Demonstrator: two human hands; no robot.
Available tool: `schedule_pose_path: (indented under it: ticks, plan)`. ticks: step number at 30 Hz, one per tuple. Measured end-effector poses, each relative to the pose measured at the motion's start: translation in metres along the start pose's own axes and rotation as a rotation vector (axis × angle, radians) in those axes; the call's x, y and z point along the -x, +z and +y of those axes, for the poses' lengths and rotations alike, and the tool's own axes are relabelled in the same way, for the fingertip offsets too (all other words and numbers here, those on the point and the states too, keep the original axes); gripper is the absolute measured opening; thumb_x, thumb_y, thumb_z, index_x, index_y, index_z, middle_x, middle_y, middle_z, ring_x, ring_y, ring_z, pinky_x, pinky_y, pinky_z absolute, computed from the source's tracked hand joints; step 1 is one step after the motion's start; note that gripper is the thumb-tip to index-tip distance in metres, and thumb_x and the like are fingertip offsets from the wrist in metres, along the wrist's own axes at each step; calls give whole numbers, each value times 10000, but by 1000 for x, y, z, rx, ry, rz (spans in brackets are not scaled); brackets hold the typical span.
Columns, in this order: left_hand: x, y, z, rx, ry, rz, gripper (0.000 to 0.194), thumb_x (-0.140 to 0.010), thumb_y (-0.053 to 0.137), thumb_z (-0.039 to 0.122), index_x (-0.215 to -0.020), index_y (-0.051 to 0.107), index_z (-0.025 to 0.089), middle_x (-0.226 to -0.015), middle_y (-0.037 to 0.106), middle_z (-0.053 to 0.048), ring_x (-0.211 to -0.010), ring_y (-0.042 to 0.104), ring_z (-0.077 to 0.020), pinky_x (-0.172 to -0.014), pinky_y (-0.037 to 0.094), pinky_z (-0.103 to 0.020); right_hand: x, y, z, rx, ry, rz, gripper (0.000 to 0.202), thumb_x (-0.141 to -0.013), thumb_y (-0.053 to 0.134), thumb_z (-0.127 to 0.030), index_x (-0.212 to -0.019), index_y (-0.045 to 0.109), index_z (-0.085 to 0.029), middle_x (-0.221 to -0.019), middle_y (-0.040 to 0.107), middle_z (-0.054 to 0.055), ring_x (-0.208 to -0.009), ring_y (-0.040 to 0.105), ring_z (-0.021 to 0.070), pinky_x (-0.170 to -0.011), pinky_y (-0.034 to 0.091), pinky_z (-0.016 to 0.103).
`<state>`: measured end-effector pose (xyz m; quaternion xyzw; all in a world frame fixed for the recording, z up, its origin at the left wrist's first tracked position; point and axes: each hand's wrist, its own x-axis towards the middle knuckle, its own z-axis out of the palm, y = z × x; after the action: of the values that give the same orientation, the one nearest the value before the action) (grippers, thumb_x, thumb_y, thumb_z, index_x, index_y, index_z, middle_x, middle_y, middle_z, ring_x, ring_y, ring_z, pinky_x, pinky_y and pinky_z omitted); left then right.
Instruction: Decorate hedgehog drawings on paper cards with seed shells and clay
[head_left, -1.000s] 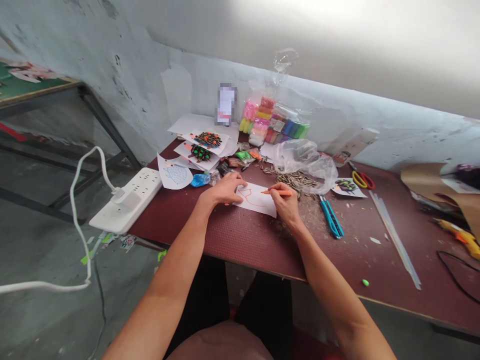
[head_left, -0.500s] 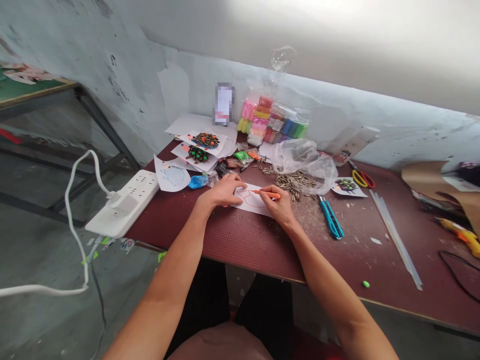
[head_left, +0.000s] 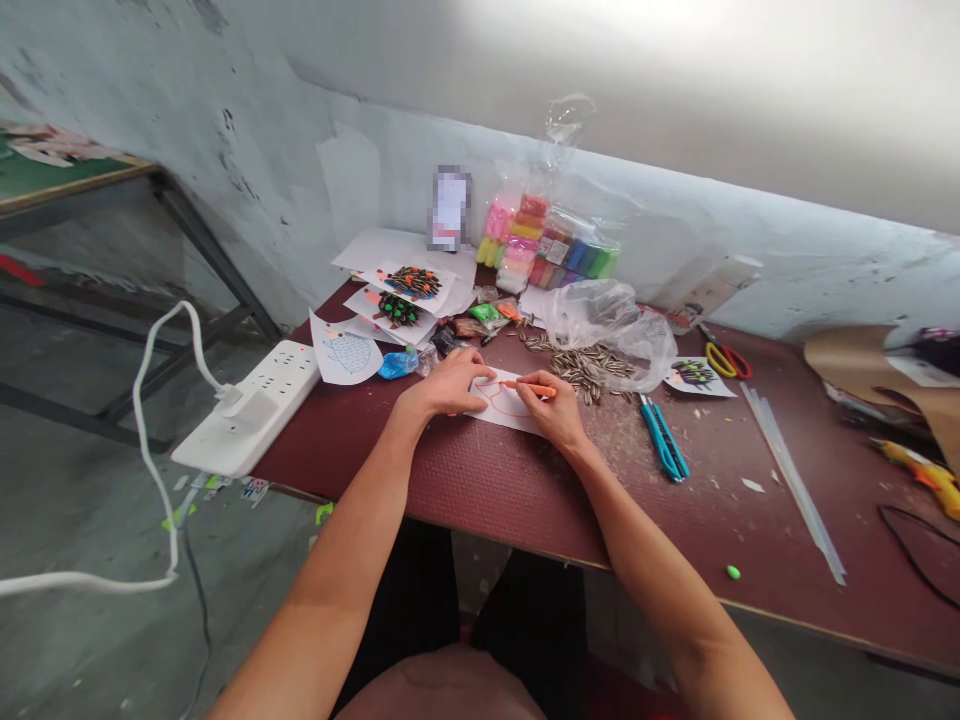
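Left hand (head_left: 450, 384): it rests on white paper (head_left: 504, 406), thumb apart from fingers.
Right hand (head_left: 553, 412): clamped on orange marker (head_left: 538, 390).

A dark red counter (head_left: 480, 490) carries a heap of striped seeds (head_left: 589, 368), with a paper sheet (head_left: 504, 410) to its left. Right of the heap rest a teal utility knife (head_left: 664, 442), clear sticks (head_left: 795, 482) and a small green lump (head_left: 733, 572).

A pale wall (head_left: 247, 160), scuffed and dark-marked at left, runs behind the dark red tabletop (head_left: 480, 480); light glows across the smooth surface (head_left: 675, 90) above, far right. Grey floor (head_left: 97, 650) spreads at left, bearing scraps (head_left: 256, 491) and a green-topped table (head_left: 30, 184) on dark metal legs (head_left: 204, 243).
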<state>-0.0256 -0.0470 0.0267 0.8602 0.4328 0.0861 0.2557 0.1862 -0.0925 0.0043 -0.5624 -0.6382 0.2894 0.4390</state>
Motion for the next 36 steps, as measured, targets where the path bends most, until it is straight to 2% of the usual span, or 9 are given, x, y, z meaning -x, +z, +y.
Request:
schedule_pose_path:
  ticks: [12,26,32,36]
  plan:
    - [-1,1,-2,1,8,4,579,-723,657,303,-1296,686,224,-1330,538,-97,-1263,480,-305,-1134,365,-414,-2,-6,0,69,-10,26,272,-779,600,-435,-754,720,-193,-742,730,43,-661,606,170,-647,443,279]
    - [-2,2,-4,-12,5,3,609,-703,654,301,-1306,685,232,-1325,538,-93,-1248,480,-300,-1113,385,-409,5,-19,-4,128,28,99,241,-736,566,-417,-652,642,-204,-593,619,10,-559,464,141,-571,360,270]
    - [-2,2,-4,-11,6,4,593,-701,656,321,-1290,687,270,-1319,540,-68,-1254,468,-301,-1117,382,-411,6,-20,-5,132,30,106,236,-733,561,-412,-647,636,-205,-594,624,13,-565,473,144,-568,359,269]
    - [-1,1,-4,5,-2,-6,616,-699,656,330,-1309,680,253,-1340,533,-81,-1268,459,-314,-1123,379,-414,6,-20,-4,152,28,112,240,-741,559,-416,-646,634,-209,-601,629,15,-569,479,147,-573,368,272]
